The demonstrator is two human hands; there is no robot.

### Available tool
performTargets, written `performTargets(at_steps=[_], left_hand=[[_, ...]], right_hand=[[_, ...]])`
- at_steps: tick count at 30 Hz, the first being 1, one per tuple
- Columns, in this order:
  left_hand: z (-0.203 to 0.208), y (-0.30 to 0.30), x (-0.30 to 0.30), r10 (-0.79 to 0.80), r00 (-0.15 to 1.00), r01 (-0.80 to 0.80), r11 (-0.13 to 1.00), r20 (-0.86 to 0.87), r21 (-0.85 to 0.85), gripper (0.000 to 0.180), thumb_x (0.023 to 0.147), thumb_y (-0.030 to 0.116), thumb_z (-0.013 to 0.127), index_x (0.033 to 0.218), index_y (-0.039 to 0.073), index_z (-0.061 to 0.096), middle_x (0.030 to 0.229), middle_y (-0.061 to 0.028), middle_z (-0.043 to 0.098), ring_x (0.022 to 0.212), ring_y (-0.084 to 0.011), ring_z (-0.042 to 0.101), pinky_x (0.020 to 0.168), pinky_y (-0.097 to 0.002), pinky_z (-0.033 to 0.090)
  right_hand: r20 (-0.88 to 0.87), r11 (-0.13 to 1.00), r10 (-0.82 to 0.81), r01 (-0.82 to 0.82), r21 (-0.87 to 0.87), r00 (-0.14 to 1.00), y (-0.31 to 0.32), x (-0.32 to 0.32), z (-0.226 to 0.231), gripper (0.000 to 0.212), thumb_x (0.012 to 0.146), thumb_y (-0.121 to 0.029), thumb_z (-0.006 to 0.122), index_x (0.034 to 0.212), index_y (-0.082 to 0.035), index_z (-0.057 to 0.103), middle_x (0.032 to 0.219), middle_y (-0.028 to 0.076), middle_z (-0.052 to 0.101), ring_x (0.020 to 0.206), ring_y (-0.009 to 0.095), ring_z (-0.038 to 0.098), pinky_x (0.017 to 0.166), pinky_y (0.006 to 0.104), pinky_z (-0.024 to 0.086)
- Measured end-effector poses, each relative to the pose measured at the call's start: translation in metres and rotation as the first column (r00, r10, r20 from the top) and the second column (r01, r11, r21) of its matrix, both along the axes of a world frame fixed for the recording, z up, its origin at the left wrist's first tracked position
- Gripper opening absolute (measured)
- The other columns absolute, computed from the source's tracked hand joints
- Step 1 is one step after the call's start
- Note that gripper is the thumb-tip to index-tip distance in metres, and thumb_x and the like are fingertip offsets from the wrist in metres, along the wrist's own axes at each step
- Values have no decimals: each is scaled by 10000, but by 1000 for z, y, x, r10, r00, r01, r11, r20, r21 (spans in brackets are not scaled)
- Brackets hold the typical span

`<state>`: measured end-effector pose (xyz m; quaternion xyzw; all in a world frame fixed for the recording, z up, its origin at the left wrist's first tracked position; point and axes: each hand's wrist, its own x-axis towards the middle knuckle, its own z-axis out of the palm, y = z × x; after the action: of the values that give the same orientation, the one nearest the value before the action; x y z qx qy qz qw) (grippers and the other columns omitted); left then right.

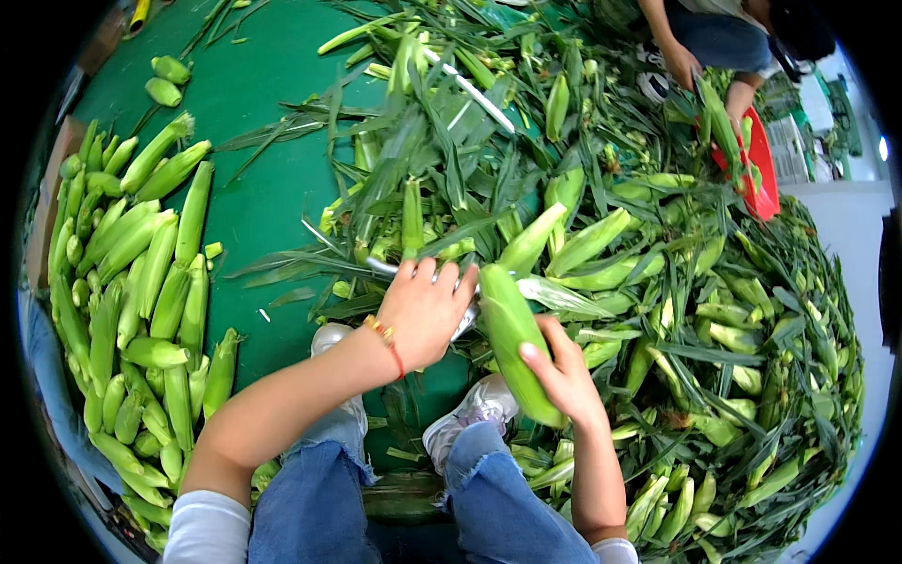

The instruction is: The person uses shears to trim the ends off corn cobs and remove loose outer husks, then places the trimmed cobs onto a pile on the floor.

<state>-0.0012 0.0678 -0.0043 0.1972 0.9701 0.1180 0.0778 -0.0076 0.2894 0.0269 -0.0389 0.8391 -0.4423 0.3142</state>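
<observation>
Between my shoes, over the green floor, my right hand [564,371] grips a green ear of corn [512,338] still in its husk. The ear tilts, with its upper end toward my left hand [423,310]. The fingers of that hand are curled over a silvery metal tool [380,267], which shows on both sides of the fist; its kind is mostly hidden. My left fingertips are close beside the ear; I cannot tell whether they touch it. Just beyond stands a cut green stalk [412,218] among loose leaves.
Husked-in ears lie in a heap [141,254] on the left. Leaves and more ears pile up [742,348] along the right. A white stick [474,91] lies across the leaves ahead. At the upper right another person's hand [684,66] is near a red scoop-like container [761,169].
</observation>
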Motion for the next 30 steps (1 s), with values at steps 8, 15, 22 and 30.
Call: performTargets(at_steps=[8, 15, 22, 30], left_hand=[[5, -32, 29, -83, 679, -651, 392, 729, 650, 604, 673, 209, 753, 1144, 41, 415, 1005, -85, 528, 916, -208, 546, 757, -345, 469], [17, -151, 127, 562, 726, -688, 606, 397, 399, 836, 611, 84, 692, 1326, -9, 269, 1185, -132, 452, 1111, -238, 441, 960, -343, 352], [56, -235, 516, 927, 300, -753, 375, 225, -541, 833, 618, 76, 682, 1321, -55, 256, 1182, -236, 469, 1080, -344, 482, 930, -387, 371], [44, -206, 596, 956, -24, -756, 175, 294, -630, 771, 689, 50, 609, 1349, -27, 217, 1253, -237, 412, 1139, -341, 435, 958, -396, 335]], right_hand=[[57, 856, -365, 359, -373, 929, -21, 14, -31, 611, 918, -522, 335, 1271, -24, 302, 1078, 165, 495, 954, 231, 519, 839, 390, 434], [162, 865, -294, 335, -374, 942, 17, 79, -45, 227, 860, -71, 490, 1055, -47, 605, 978, 94, 647, 930, 176, 611, 827, 290, 479], [-336, 789, 224, 33, 614, 915, 127, 125, -94, 443, 663, -80, 628, 1094, -52, 525, 1055, 146, 528, 979, 309, 512, 815, 374, 443], [-216, 815, 250, -85, 573, 944, 108, 66, -84, 657, 660, -185, 714, 1237, -66, 423, 1035, 204, 589, 915, 356, 564, 778, 374, 477]])
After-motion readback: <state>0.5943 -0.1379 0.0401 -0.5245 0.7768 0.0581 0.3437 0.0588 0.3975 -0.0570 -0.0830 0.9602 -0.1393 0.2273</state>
